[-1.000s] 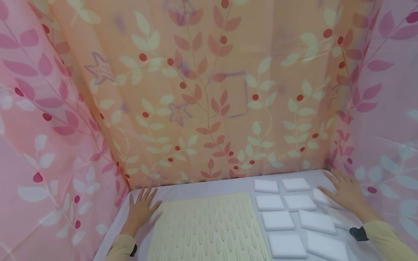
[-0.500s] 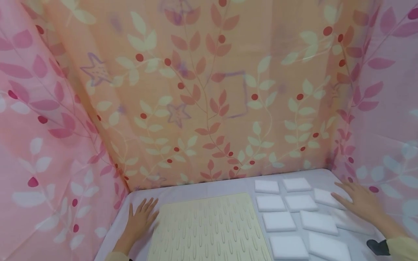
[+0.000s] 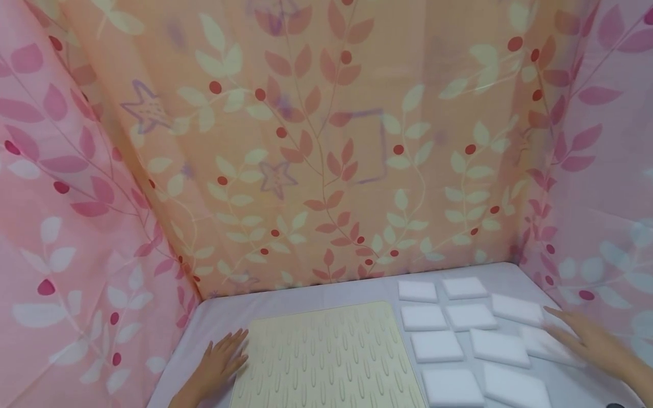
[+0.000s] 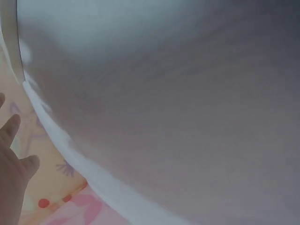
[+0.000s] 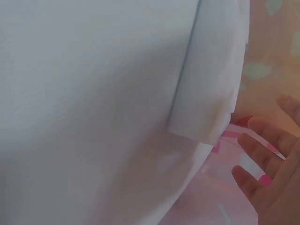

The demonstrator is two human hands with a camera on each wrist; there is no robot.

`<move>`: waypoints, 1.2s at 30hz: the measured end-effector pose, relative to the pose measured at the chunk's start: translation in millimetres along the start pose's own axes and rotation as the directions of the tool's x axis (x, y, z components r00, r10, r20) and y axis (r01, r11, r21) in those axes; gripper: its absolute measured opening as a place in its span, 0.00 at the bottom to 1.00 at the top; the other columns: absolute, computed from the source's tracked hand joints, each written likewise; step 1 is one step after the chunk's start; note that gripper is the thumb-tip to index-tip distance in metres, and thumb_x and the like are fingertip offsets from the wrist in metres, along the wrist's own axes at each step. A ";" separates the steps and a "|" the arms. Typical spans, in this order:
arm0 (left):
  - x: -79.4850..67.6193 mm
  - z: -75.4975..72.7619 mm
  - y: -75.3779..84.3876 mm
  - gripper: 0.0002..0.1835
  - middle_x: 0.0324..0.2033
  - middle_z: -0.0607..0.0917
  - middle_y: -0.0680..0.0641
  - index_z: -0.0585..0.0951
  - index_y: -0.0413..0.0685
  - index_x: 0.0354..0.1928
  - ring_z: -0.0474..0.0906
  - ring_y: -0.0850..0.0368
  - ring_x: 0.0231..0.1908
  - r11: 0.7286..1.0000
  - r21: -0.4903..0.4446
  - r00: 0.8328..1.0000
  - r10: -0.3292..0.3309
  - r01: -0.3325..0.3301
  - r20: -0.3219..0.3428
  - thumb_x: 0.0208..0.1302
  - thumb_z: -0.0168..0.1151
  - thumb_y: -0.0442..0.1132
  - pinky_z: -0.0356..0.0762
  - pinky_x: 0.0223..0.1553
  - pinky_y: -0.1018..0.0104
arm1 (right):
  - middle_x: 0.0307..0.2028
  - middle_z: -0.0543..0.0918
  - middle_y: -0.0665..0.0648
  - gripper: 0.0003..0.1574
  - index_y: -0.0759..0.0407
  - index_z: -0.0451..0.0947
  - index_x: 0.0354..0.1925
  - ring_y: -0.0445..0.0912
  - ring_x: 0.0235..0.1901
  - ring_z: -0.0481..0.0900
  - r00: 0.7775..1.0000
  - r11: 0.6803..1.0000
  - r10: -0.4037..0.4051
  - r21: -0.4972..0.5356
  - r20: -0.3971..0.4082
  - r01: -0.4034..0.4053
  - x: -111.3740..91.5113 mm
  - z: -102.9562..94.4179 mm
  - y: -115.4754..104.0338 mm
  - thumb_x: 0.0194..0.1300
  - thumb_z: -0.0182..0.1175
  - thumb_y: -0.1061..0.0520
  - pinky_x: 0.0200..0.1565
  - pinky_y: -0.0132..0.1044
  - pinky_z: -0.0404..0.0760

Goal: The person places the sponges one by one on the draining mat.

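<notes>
On the table lies a cream rectangular mat (image 3: 326,357) with rows of raised oval ridges. My left hand (image 3: 216,365) is at the mat's left edge, fingers extended and holding nothing. Right of the mat, several white sponge-like blocks (image 3: 437,346) lie flat in rough columns. My right hand (image 3: 592,343) is at the far right, over the outer edge of a white block (image 3: 548,344), its fingers spread. In the left wrist view the left hand (image 4: 14,164) shows at the left border; in the right wrist view the right hand (image 5: 276,173) appears at lower right, fingers apart.
A white cloth (image 3: 352,288) covers the table. Patterned fabric hangs close around it: an orange back curtain (image 3: 326,141), a pink left one (image 3: 76,238) and a pink right one (image 3: 612,187). The table's back edge runs along the orange curtain.
Both hands have drawn back toward the person from the table's far corners. The right hand has also shifted right, uncovering more of the outer blocks. The mat and blocks keep their places.
</notes>
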State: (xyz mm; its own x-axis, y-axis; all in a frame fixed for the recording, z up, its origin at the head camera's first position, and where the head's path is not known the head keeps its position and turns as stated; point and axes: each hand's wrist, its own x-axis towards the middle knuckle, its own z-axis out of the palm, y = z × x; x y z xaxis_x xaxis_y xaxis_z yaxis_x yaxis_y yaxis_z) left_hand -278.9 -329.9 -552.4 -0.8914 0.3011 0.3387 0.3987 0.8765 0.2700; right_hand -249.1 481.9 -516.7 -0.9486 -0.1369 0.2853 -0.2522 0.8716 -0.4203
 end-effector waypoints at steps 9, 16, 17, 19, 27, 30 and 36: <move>-8.0 1.2 0.9 0.30 0.61 0.73 0.44 0.68 0.51 0.65 0.69 0.40 0.59 1.000 0.004 0.999 -0.008 0.007 0.045 0.63 0.56 0.54 0.58 0.51 0.29 | 0.53 0.71 0.78 0.34 0.70 0.64 0.61 0.58 0.63 0.57 0.997 0.999 -0.033 -0.030 -0.066 0.031 -19.2 13.2 4.3 0.64 0.57 0.51 0.69 0.48 0.38; -14.6 -0.6 2.8 0.30 0.62 0.72 0.45 0.70 0.49 0.63 0.68 0.40 0.59 0.998 -0.031 0.989 -0.052 0.057 0.135 0.63 0.54 0.57 0.58 0.51 0.28 | 0.54 0.67 0.82 0.41 0.74 0.62 0.61 0.75 0.51 0.61 0.999 0.998 0.041 -0.055 0.021 -0.039 -23.4 12.3 7.7 0.63 0.58 0.46 0.49 0.74 0.51; -14.8 -1.0 3.2 0.30 0.62 0.72 0.45 0.71 0.48 0.62 0.68 0.40 0.59 0.998 -0.034 0.988 -0.056 0.061 0.147 0.63 0.53 0.57 0.58 0.51 0.28 | 0.54 0.67 0.82 0.42 0.74 0.62 0.61 0.75 0.51 0.61 0.999 0.997 0.049 -0.069 0.024 -0.047 -23.7 12.4 8.4 0.62 0.59 0.45 0.48 0.74 0.52; -15.1 -1.8 3.7 0.30 0.61 0.72 0.45 0.71 0.48 0.62 0.68 0.39 0.59 0.998 -0.026 0.985 -0.054 0.059 0.164 0.64 0.53 0.57 0.59 0.50 0.28 | 0.52 0.68 0.81 0.43 0.75 0.63 0.60 0.73 0.50 0.63 0.999 0.995 0.047 -0.090 0.008 -0.046 -24.6 13.2 10.0 0.60 0.61 0.45 0.46 0.73 0.56; -17.9 -7.5 7.0 0.31 0.59 0.74 0.40 0.70 0.41 0.62 0.67 0.33 0.58 0.997 -0.074 0.980 -0.022 0.037 0.197 0.64 0.54 0.54 0.60 0.47 0.27 | 0.46 0.72 0.77 0.44 0.76 0.70 0.51 0.70 0.45 0.67 0.998 0.986 0.054 -0.158 -0.027 -0.058 -30.0 15.8 19.5 0.50 0.69 0.43 0.40 0.66 0.66; -19.1 -8.5 8.5 0.30 0.59 0.73 0.38 0.69 0.39 0.62 0.67 0.31 0.57 0.996 -0.087 0.983 0.008 0.009 0.185 0.64 0.55 0.52 0.61 0.45 0.27 | 0.44 0.74 0.74 0.42 0.74 0.73 0.49 0.69 0.43 0.69 0.998 0.983 0.048 -0.175 -0.043 -0.055 -31.1 16.6 23.5 0.46 0.71 0.44 0.39 0.62 0.68; -19.9 -8.8 9.3 0.31 0.60 0.72 0.38 0.68 0.39 0.63 0.66 0.30 0.58 0.995 -0.094 0.981 0.001 0.017 0.194 0.65 0.54 0.52 0.60 0.45 0.26 | 0.40 0.77 0.69 0.37 0.69 0.76 0.45 0.66 0.38 0.72 0.995 0.978 -0.020 -0.211 -0.101 -0.002 -33.5 18.1 28.2 0.41 0.74 0.47 0.35 0.57 0.71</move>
State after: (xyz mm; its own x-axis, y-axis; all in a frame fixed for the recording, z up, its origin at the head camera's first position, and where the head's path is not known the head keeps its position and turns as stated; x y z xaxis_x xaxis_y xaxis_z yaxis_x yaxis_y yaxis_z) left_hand -255.6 -331.1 -548.8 -0.9158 0.3692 0.1580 0.4016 0.8423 0.3597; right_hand -227.9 502.6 -553.7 -0.9192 -0.1057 0.3792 -0.2043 0.9516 -0.2298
